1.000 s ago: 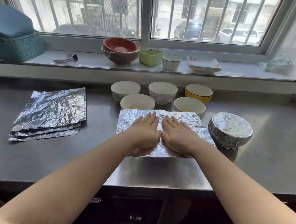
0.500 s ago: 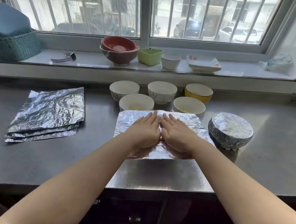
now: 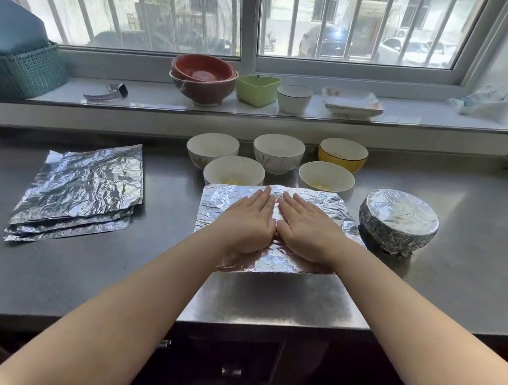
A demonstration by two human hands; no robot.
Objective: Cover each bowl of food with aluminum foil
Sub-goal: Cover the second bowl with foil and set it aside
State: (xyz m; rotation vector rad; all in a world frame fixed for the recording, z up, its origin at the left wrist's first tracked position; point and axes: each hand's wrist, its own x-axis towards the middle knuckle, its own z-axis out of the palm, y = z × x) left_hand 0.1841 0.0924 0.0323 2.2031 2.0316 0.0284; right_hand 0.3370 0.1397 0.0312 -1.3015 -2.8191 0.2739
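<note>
We press both hands — left hand (image 3: 248, 223), right hand (image 3: 305, 226) — flat, fingers straight, gripping nothing, on the foil sheet (image 3: 317, 203) to smooth it on the table (image 3: 267, 299) before covering a bowl (image 3: 233, 171).

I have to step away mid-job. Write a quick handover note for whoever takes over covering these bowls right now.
Left hand and right hand: both flat, side by side, pressing one foil sheet on the steel counter, holding nothing.
Done: one foil-wrapped bowl at the right.
Left: five open bowls behind the sheet: front left, front right, back left, back middle, yellow bowl.
Spare foil stack lies at the left.
</note>
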